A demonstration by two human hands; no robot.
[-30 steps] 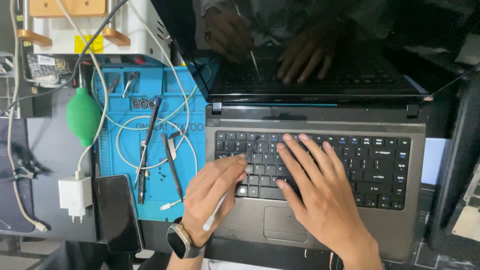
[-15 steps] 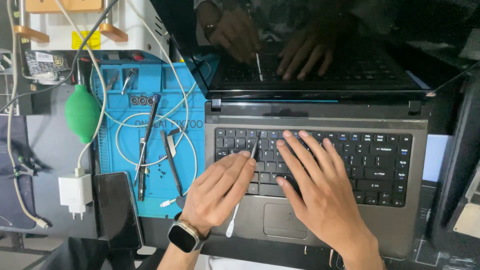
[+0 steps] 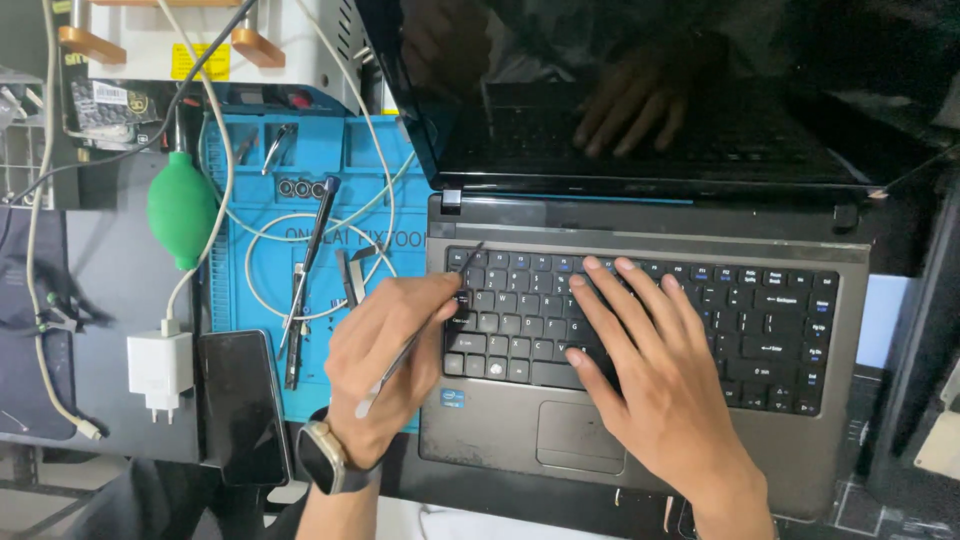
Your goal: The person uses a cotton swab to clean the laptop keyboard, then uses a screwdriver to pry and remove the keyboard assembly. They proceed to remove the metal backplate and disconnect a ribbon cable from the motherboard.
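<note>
An open grey laptop point(image 3: 500, 440) with a black keyboard point(image 3: 760, 320) lies in front of me, its dark screen point(image 3: 650, 90) reflecting my hands. My left hand point(image 3: 385, 365), with a watch on the wrist, grips a thin metal tool point(image 3: 420, 330) whose tip points at the top left keys. My right hand point(image 3: 650, 375) lies flat on the middle of the keyboard, fingers spread over the keys.
A blue work mat point(image 3: 270, 290) to the left carries tweezers, a black tool and white cables. A green air blower point(image 3: 182, 208), a white charger point(image 3: 160, 372) and a black phone point(image 3: 240, 405) lie further left. A white machine point(image 3: 200, 40) stands behind.
My left hand has slid left and up along the keyboard, bringing the tool's tip from the middle keys to the top left corner. My right hand stays on the keys.
</note>
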